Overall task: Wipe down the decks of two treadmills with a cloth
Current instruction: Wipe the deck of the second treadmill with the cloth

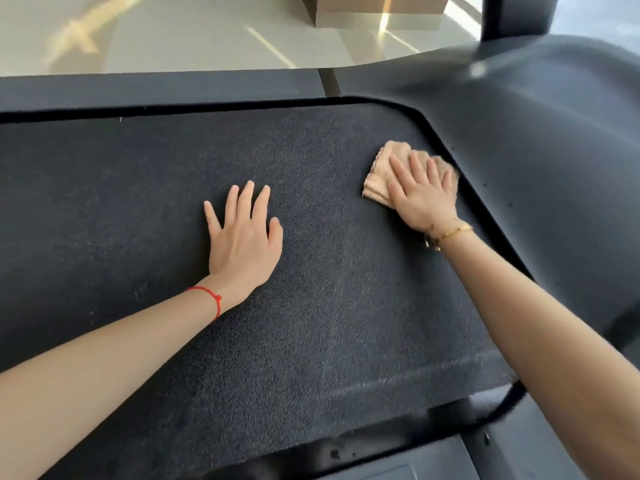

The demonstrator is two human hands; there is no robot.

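1. Head camera looked down on one treadmill deck (145,209), a dark, rough belt surface with a smooth dark frame (554,150) around it.
2. Two bare forearms reached forward over the deck, one from the lower left and one from the lower right.
3. The left hand (244,237) lay flat, palm down, on the middle of the belt. Its fingers were straight and a little spread, and it held nothing.
4. The right hand (420,195) was stretched further, to the far right corner of the belt, just beside the frame edge. Its fingers were straight and close together, and they pressed down on the cloth (381,174) without curling around it.
5. One cloth was visible: a peach-coloured folded one, lying on the belt under the right hand, with its left part and far edge showing.
6. One red string bracelet (213,299) was on the left wrist, and one gold bracelet (446,233) was on the right wrist.
7. Beyond the deck were a pale floor (173,36) and one cardboard box (377,8).
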